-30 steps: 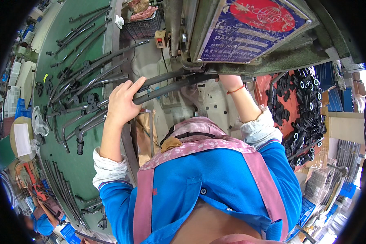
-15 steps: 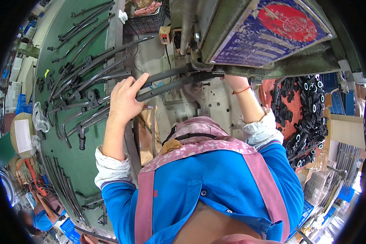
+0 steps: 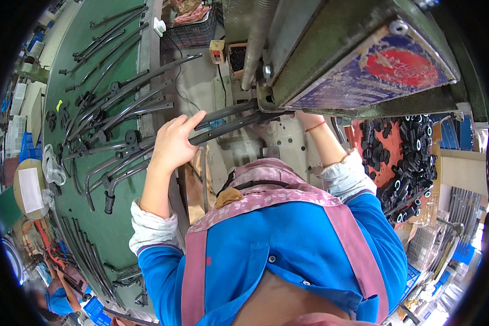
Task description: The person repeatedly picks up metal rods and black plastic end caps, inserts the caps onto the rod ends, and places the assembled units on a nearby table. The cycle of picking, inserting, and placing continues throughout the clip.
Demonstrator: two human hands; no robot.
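Observation:
My left hand [image 3: 174, 140] is closed around a black metal tube frame [image 3: 231, 128] with two nearly parallel bars. Its thumb lies along the upper side, and the bars run on both sides of the grip. Toward the right, the frame's far ends pass under the head of a green machine [image 3: 331, 60] with a worn blue and red plate. My right hand [image 3: 308, 120], with a red string at the wrist, is beside those ends. The machine head covers its fingers, so what it holds cannot be seen.
On the left, a green table [image 3: 87, 204] carries several bent black tube frames [image 3: 100, 117] and thin rods. Black plastic parts [image 3: 399, 163], some with white rings, are heaped on the right. A small box [image 3: 217, 51] stands behind the machine bed. Another person [image 3: 62, 293] works at the lower left.
The view has tilted a little, so the machine head shows lower and larger. My left hand has shifted slightly right with the tube frame. My right hand stays beside the machine head.

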